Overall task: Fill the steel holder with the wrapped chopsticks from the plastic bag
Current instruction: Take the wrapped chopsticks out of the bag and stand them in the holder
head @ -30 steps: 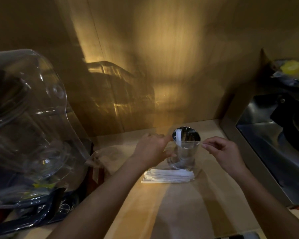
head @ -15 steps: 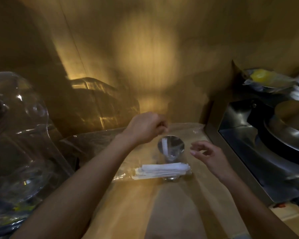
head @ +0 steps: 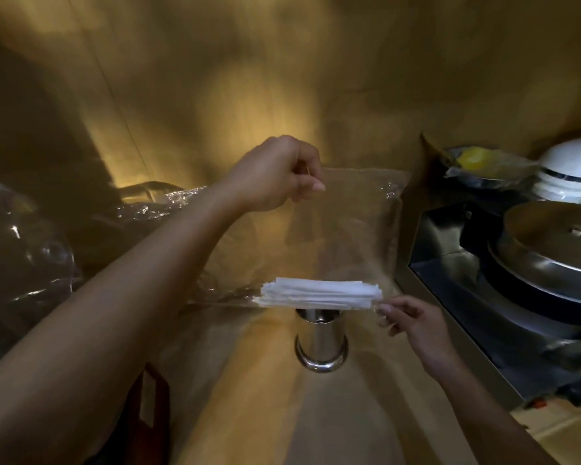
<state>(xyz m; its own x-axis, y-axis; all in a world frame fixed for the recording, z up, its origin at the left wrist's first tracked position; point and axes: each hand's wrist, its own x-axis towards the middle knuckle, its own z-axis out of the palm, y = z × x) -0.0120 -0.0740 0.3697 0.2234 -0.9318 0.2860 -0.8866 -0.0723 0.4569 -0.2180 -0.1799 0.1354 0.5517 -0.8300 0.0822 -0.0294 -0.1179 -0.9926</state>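
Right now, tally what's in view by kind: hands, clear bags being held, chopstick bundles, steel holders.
Hands: 2, left hand and right hand
Plastic bag: 1
Bundle of wrapped chopsticks: 1
Steel holder: 1
Total: 5

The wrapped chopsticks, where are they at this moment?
In the head view, the wrapped chopsticks lie sideways in the bottom of the plastic bag, lifted just above the steel holder, between the left hand and right hand.

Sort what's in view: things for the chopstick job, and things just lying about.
For the job: plastic bag, wrapped chopsticks, steel holder, left hand, right hand.
Lying about: white bowls, metal lid, clear plastic cover.
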